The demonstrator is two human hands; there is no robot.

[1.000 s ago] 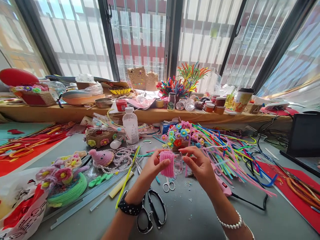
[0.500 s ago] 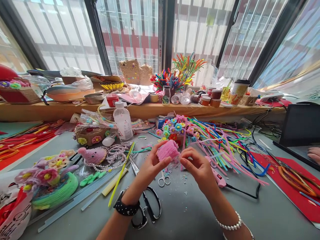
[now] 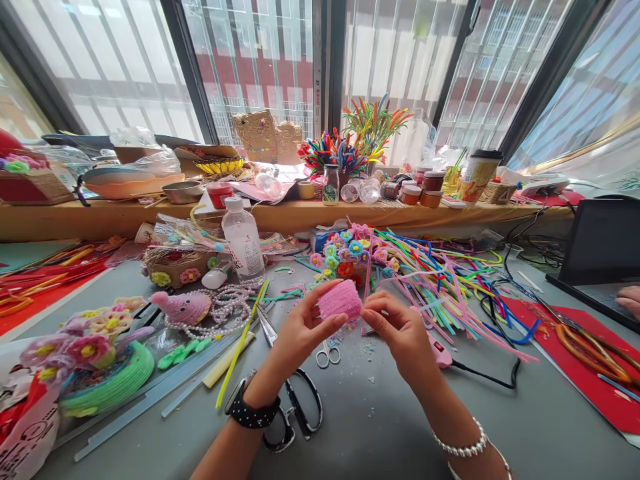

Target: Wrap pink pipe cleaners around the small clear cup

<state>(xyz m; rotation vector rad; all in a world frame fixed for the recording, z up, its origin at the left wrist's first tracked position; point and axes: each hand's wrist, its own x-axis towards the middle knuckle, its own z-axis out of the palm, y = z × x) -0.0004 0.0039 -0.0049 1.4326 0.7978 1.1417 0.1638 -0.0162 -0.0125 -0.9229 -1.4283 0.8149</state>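
Note:
A fuzzy pink cylinder (image 3: 341,300), apparently wound from pipe cleaner, is gripped by my left hand (image 3: 305,325) between thumb and fingers. Close to its right side, my right hand (image 3: 395,327) pinches with thumb and forefinger; what lies between those fingertips is too small to make out. Small scissors (image 3: 328,355) lie on the table just below the cylinder, their blades partly hidden. Larger black-handled scissors (image 3: 305,407) rest under my left forearm. A pink glue gun (image 3: 440,353) with a black cord lies partly behind my right hand.
Behind my hands stand a flower-covered basket (image 3: 355,270) and a heap of colourful pipe cleaners (image 3: 430,280). Left are a clear bottle (image 3: 243,243), bead strings (image 3: 233,313), a pink knitted figure (image 3: 183,307) and a green flower piece (image 3: 113,380). Another person's hand (image 3: 629,300) is by the laptop (image 3: 600,247).
The pink cylinder has turned slightly, so its long side faces me more. Both hands stay close together, and the camera view has shifted a little.

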